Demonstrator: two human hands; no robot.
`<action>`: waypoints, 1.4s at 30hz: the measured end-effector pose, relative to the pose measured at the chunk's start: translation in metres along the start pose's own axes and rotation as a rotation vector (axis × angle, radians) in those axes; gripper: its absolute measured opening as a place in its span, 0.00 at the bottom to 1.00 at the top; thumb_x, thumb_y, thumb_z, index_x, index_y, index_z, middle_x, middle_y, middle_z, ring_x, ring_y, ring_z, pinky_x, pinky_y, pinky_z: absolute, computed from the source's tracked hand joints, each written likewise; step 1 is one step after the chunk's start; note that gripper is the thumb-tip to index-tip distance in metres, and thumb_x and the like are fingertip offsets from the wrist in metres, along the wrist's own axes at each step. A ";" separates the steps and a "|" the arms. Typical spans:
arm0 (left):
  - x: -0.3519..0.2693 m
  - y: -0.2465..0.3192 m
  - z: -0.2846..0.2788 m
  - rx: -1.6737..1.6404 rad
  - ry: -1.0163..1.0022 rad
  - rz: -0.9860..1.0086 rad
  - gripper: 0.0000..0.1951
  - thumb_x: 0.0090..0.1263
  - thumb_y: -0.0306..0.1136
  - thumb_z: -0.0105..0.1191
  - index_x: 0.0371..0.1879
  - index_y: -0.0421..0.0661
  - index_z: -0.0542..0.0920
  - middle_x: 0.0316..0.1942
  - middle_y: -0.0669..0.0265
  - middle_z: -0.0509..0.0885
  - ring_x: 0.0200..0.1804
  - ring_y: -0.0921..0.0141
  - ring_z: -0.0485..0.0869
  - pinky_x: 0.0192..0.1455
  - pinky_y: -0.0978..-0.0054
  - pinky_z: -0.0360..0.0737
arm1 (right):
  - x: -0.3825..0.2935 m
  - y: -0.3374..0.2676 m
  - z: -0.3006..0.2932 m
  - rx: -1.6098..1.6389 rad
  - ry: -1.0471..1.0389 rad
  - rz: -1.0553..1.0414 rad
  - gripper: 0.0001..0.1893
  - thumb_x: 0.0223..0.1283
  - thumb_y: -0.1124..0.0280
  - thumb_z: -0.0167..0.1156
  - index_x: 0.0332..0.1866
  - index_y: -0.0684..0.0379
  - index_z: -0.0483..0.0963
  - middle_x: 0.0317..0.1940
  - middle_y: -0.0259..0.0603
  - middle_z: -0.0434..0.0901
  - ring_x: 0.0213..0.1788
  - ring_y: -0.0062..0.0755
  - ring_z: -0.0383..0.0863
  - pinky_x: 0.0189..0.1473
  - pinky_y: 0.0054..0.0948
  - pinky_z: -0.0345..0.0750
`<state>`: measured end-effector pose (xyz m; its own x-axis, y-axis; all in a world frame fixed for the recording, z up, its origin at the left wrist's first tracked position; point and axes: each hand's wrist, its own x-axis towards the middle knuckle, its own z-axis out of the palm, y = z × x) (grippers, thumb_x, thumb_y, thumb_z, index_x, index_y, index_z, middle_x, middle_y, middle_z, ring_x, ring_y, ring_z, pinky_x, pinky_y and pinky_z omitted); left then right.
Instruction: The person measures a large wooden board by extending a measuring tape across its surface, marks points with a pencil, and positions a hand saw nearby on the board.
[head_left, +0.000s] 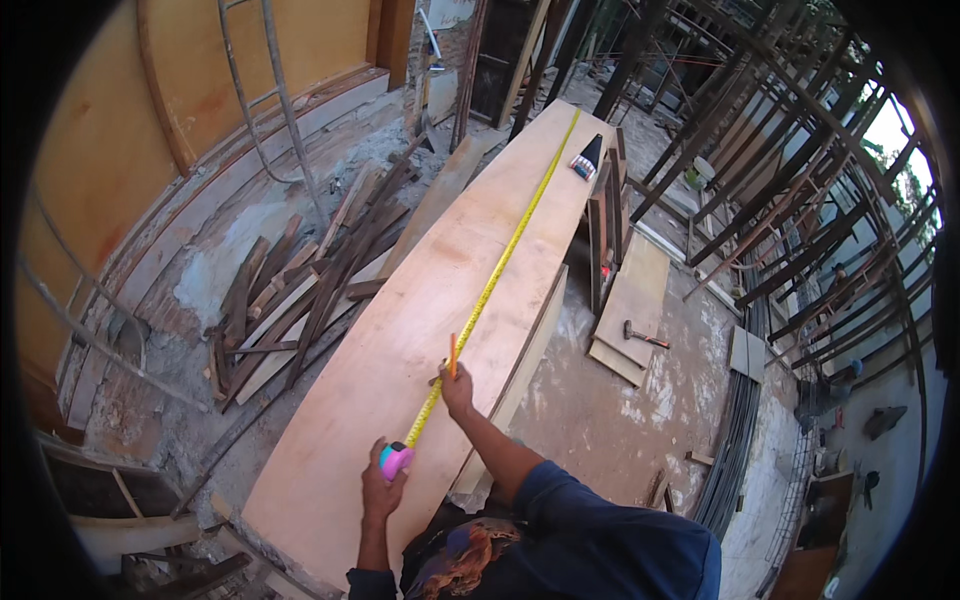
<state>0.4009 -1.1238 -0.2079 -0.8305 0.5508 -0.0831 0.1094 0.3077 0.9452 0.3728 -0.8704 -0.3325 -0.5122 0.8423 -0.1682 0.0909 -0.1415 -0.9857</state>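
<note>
A long plywood board (390, 360) stretches away before me, raised above the floor. In my left hand (381, 484) is the pink and turquoise case of a tape measure (394, 459), close over the near part of the board. Its yellow blade (517, 236) runs out along the board to the far end. My right hand (457, 394) grips an orange pencil (453, 354) and rests at the blade, farther along than the case. The pencil stands nearly upright; its lower end is hidden by my fingers.
Near the board's far end lies a black tapered object (589, 157). A claw hammer (646, 335) rests on wooden panels (634, 300) to the right. Scrap timber (300, 300) is heaped at left, near a metal ladder-like frame (281, 90). Dark posts (795, 187) and bundled rods (727, 457) occupy the right.
</note>
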 end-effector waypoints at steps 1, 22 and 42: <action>-0.003 -0.010 0.006 0.061 0.007 0.050 0.31 0.55 0.25 0.57 0.62 0.41 0.67 0.44 0.51 0.83 0.46 0.58 0.84 0.50 0.66 0.79 | 0.001 -0.007 0.003 -0.019 0.025 -0.013 0.12 0.66 0.65 0.56 0.44 0.65 0.73 0.21 0.40 0.80 0.23 0.29 0.82 0.29 0.29 0.76; 0.077 0.037 0.047 0.118 0.023 0.361 0.31 0.57 0.23 0.57 0.62 0.39 0.63 0.51 0.42 0.76 0.51 0.45 0.79 0.52 0.56 0.78 | 0.033 -0.083 0.010 0.073 0.094 -0.073 0.11 0.69 0.66 0.53 0.42 0.64 0.75 0.17 0.34 0.74 0.19 0.22 0.74 0.24 0.25 0.71; 0.105 0.051 0.064 0.116 0.048 0.390 0.32 0.57 0.23 0.57 0.63 0.41 0.62 0.49 0.41 0.77 0.48 0.45 0.80 0.48 0.54 0.80 | 0.037 -0.094 0.012 0.088 0.044 -0.143 0.16 0.69 0.63 0.54 0.49 0.68 0.74 0.19 0.34 0.74 0.21 0.21 0.73 0.25 0.24 0.71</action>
<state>0.3543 -1.0008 -0.1889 -0.7389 0.6074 0.2916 0.4793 0.1697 0.8611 0.3356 -0.8323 -0.2459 -0.4765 0.8787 -0.0278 -0.0559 -0.0619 -0.9965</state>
